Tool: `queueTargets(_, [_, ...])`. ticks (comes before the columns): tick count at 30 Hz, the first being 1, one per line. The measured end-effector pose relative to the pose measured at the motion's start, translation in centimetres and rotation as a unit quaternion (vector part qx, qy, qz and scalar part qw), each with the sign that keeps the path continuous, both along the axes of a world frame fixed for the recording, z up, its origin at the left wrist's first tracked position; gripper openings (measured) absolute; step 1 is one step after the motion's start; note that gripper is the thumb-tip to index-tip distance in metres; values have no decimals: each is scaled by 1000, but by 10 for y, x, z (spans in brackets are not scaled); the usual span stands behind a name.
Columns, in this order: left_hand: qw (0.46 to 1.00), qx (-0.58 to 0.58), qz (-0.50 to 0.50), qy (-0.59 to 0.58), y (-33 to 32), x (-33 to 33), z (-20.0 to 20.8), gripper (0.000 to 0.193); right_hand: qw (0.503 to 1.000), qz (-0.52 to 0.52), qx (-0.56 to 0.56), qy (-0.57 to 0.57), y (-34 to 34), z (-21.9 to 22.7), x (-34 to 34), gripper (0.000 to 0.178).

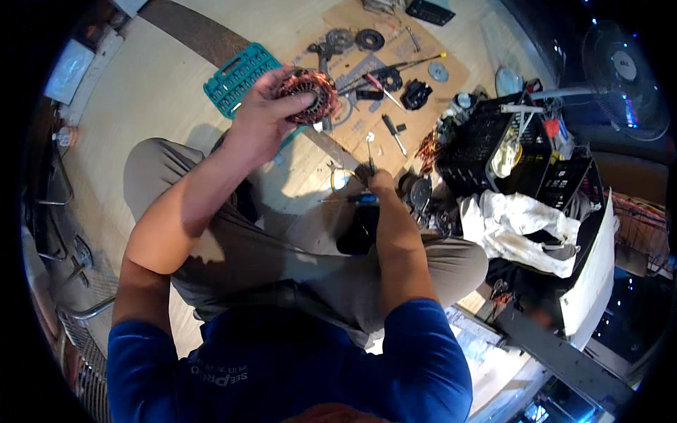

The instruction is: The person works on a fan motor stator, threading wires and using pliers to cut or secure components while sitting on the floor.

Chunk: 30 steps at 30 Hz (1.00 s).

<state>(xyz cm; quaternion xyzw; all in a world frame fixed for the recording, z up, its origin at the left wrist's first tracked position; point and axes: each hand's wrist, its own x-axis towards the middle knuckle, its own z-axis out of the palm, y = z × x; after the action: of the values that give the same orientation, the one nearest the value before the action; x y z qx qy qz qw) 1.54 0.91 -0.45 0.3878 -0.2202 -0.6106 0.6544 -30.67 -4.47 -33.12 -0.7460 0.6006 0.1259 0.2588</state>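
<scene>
The left hand (268, 106) is clamped on a ring-shaped, copper-wound motor core with a dark slotted inner face (326, 97), raised in front of the person near the edge of the cardboard. The thumb lies across the open face; the other fingers are largely hidden behind the ring.

The right hand (381, 181) is low, well apart from the left, at a slim tool with a green handle (371, 163). Whether its fingers are closed on that tool cannot be determined.

Handling assessment: the core is judged dense and heavy for its size, with a stiff body. The exposed copper windings are likely the fragile part, prone to scraping or bending. The preferred hold is the rigid body and inner rim, with little pressure on the wire loops.

Near the right hand are yellow-handled pliers (333, 179) and a blue-handled screwdriver (363, 199). Beyond lies a flat brown cardboard sheet (448, 53) bearing a black round ring part (370, 40), a red-handled screwdriver (374, 82) and a dark-handled screwdriver with a pale shaft (391, 127). Beside the left hand is an open teal plastic tool case (220, 90). To the right, a crumpled white cloth (486, 222) lies beside black boxes (462, 166).
</scene>
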Motion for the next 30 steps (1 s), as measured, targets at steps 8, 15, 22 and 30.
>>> queueTargets(8, [1000, 8, -7, -1, -3, -2, -8, 44, 995, 84, 44, -23, 20, 16, 52, 34])
queueTargets(15, [999, 7, -29, 45, -10, -14, -5, 43, 992, 76, -69, 70, 34, -22, 81, 32])
queueTargets(22, [996, -11, -41, 84, -7, -7, 8, 40, 994, 31, -86, 62, 32, -28, 71, 27])
queueTargets(30, [996, -44, -54, 63, -1, -4, 16, 42, 862, -184, -231, -412, -98, 124, 33, 15])
